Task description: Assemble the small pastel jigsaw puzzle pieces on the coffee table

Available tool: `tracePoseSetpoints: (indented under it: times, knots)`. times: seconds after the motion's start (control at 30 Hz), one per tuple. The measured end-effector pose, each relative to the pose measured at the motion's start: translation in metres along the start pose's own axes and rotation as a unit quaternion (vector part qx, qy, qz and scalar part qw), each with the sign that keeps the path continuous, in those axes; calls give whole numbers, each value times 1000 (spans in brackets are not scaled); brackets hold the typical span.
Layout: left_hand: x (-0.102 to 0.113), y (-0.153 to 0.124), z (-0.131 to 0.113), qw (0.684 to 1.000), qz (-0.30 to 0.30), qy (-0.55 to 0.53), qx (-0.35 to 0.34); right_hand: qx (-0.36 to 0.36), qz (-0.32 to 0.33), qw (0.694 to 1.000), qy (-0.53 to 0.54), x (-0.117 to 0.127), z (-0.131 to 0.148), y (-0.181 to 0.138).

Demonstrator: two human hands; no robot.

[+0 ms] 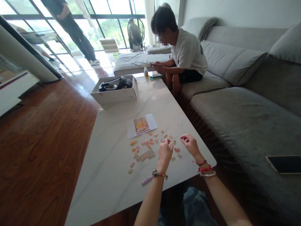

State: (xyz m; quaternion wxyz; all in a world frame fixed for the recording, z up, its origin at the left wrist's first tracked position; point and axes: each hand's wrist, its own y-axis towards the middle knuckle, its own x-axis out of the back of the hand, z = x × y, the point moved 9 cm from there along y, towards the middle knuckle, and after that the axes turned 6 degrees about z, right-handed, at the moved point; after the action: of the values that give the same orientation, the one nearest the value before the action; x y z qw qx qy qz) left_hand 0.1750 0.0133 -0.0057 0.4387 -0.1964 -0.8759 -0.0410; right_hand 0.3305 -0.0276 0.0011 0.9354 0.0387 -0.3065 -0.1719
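Note:
Loose jigsaw puzzle pieces (149,143) in orange, pink and beige are scattered over the white marble-patterned table (113,163). Among them my left hand (165,152) hovers with curled fingers; anything between them is too small to make out. To its right, my right hand (190,145) is raised over the table with thumb and fingertips pinched together, and what they hold does not show clearly. A joined strip of puzzle pieces (146,155) lies left of my left hand. Beyond the pieces rests a paper sheet with a printed picture (141,125) of a yellow figure.
A white box (117,98) with a dark device inside stands at the table's far left. A purple strip (147,180) lies by my left wrist. A small bottle (146,72) stands at the far end. Another person (188,51) sits on the grey sofa (235,106), where a phone (285,164) lies.

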Motion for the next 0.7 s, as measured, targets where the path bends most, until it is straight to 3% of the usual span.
tracePoseSetpoints:
  times: [0.2,0.37,0.57,0.7]
  knots:
    - [8,-4,3,1000,0,-2,26,14,35,999,-1,-11,14,6]
    - [26,-14,26,998,-22,-2,55,36,78,996,2,-42,25,7]
    - [73,-12,84,991,-92,1,101,115,130,985,14,-101,75,36]
    - [113,-1,106,983,-135,14,123,154,130,979,11,-121,114,61]
